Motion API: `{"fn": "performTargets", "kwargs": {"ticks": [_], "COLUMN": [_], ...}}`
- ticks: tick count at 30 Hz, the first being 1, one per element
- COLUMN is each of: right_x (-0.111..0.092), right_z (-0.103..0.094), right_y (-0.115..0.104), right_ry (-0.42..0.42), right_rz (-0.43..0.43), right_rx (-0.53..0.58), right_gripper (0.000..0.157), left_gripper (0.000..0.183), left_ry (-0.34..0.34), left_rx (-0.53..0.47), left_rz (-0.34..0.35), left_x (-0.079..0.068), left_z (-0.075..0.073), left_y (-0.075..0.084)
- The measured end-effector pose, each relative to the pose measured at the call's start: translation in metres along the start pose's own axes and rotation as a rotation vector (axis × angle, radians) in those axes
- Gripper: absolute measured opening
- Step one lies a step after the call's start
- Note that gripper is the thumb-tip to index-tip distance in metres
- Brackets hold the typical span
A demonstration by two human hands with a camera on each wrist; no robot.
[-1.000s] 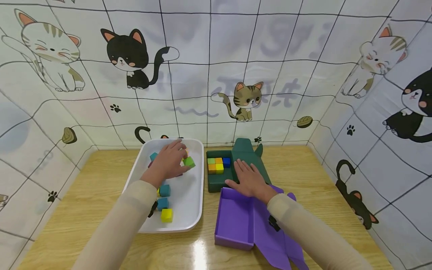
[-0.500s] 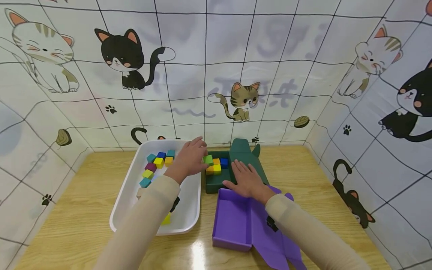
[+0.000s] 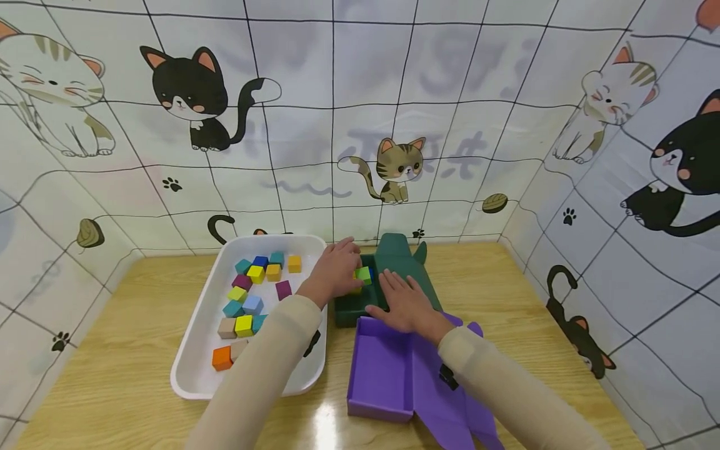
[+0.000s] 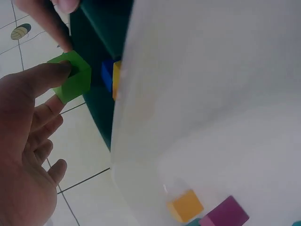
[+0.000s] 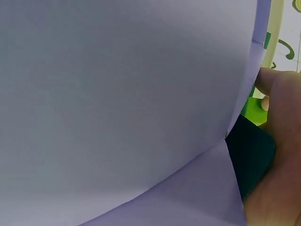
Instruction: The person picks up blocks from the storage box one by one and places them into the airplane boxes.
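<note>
My left hand pinches a bright green cube between thumb and fingers, over the dark green box. Inside that box a blue cube and a yellow-orange cube show past the tray edge in the left wrist view; in the head view the hand covers most of the contents. My right hand lies with fingers extended on the green box's folded-back lid, at the box's right side. In the right wrist view, part of the green cube shows beyond the right hand.
The white tray on the left holds several cubes in teal, yellow, purple, orange and other colours. A purple box stands open in front of the green one, its lid spread under the right forearm. A cat-print sheet rises behind the wooden table.
My left hand has carried the green cube from the white tray rightward to the green box. The right hand stays at the green box's lid. The head view has shifted slightly.
</note>
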State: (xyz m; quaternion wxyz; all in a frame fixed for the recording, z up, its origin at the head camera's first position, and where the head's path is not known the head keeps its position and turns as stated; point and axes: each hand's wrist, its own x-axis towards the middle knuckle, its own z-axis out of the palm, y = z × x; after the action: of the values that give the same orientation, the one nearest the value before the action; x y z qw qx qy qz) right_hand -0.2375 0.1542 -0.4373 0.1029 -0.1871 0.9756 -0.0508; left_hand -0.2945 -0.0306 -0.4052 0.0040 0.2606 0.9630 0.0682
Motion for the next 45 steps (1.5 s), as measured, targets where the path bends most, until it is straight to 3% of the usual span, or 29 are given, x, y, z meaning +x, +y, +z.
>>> {"fn": "performTargets", "kwargs": {"ticks": [15,25,32,45], "right_x": [-0.009,-0.009,-0.009,-0.008], "right_z": [0.004,0.006,0.007,0.011], "right_y": [-0.001,0.001,0.000,0.000], "right_ry": [0.044,0.059,0.067,0.086], "right_rz": [-0.023,-0.021,-0.031,-0.026], "right_rx": [0.040,0.050,0.046,0.050], "right_gripper": [0.085,0.085,0.084,0.085], "left_gripper": [0.032,0.035,0.038,0.046], "left_ry": [-0.064,-0.124,-0.132,-0.086], "left_rx": [0.078,0.223,0.330,0.358], "left_rz": [0.059,0.053,0.042,0.004], "left_x": [0.007,0.014,0.014,0.016], "left_z": [0.021,0.029,0.039,0.051], "left_y": [0.010,0.016,0.017,0.011]}}
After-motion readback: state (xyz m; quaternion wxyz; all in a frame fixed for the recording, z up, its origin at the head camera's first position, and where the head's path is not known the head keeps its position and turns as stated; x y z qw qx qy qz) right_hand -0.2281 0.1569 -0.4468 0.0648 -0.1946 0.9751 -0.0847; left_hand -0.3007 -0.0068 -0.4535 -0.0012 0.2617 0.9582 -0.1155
